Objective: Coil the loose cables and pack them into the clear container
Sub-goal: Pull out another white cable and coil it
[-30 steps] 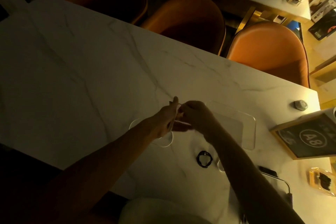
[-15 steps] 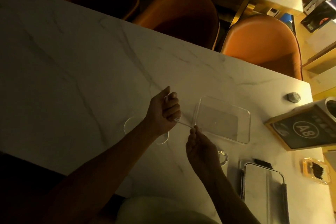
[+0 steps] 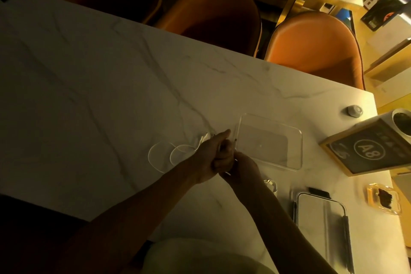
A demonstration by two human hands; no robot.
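Observation:
A thin white cable (image 3: 164, 155) lies in two loose loops on the marble table (image 3: 89, 87), trailing to my left hand (image 3: 214, 154). That hand's fingers are curled round the cable, thumb pointing up toward the clear container (image 3: 270, 140). My right hand (image 3: 242, 169) sits directly below and against the left, fingers closed on the same cable; the strand between them is mostly hidden. The clear container is open and holds nothing that I can see. A small clear coil or ring (image 3: 271, 184) lies just right of my right wrist.
The container's lid (image 3: 322, 224) lies at the lower right with a dark item (image 3: 319, 192) by its top edge. A framed A8 sign (image 3: 367, 151), a small round object (image 3: 354, 111), an amber dish (image 3: 383, 201) and orange chairs (image 3: 311, 46) surround the table's right end.
My right hand has risen from below the container back up against my left hand. The cable's loops on the table now show as two rings left of my hands.

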